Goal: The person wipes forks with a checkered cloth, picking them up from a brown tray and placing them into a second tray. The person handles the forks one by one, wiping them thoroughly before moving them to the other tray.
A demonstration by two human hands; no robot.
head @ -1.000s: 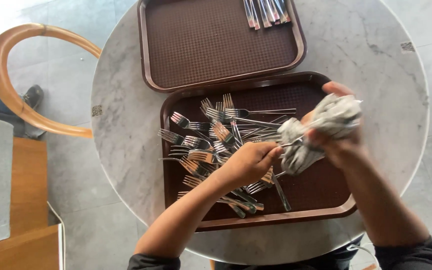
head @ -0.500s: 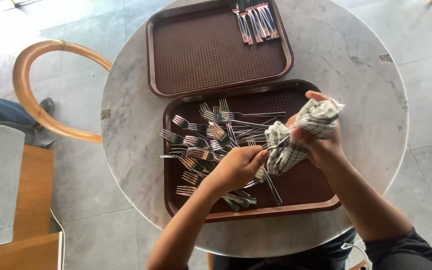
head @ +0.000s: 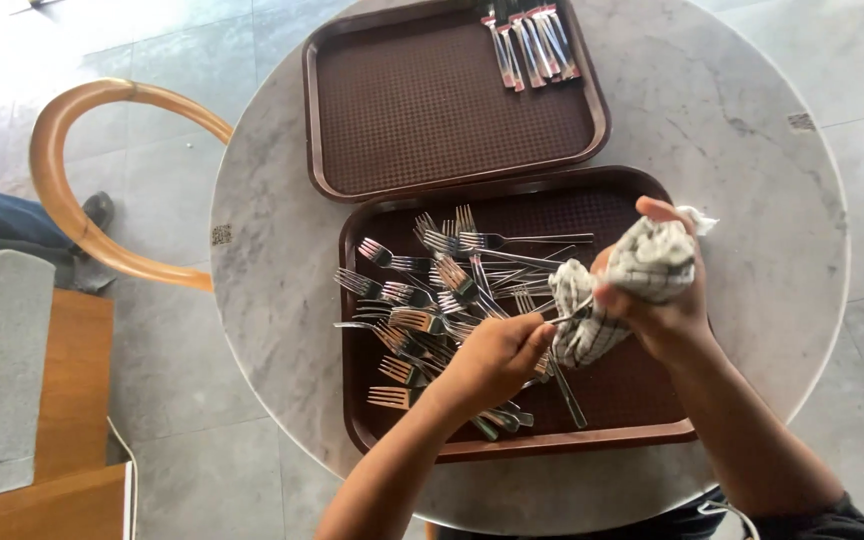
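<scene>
Your left hand (head: 497,355) is curled shut over the near middle of the front tray (head: 512,445), fingers pinched round one end of a single fork (head: 564,318), knuckles up, forearm running in from the near edge of the table (head: 282,300). That fork's long axis slants up and to your right, straight across the short gap into the checked cloth (head: 632,290), so the piece bridges your two hands. Your right hand (head: 657,295) is closed tight round that cloth, bunched into a wad, thumb on top, wrist bent inward over the right half of the same tray; its forearm comes in from the near right rim. Both hands sit close together, nearly touching, with the left a shade nearer the loose heap. That fork pile (head: 432,290) lies just to the left of your left hand, spread over the left half of the tray, tines mostly pointing left and handles toward the centre. Beyond, against the far edge, the second brown tray (head: 432,110) is mostly bare mesh, with a tidy row of cutlery (head: 532,45) in its far right corner. Off the table's left rim curves a wooden chair back (head: 82,200).
</scene>
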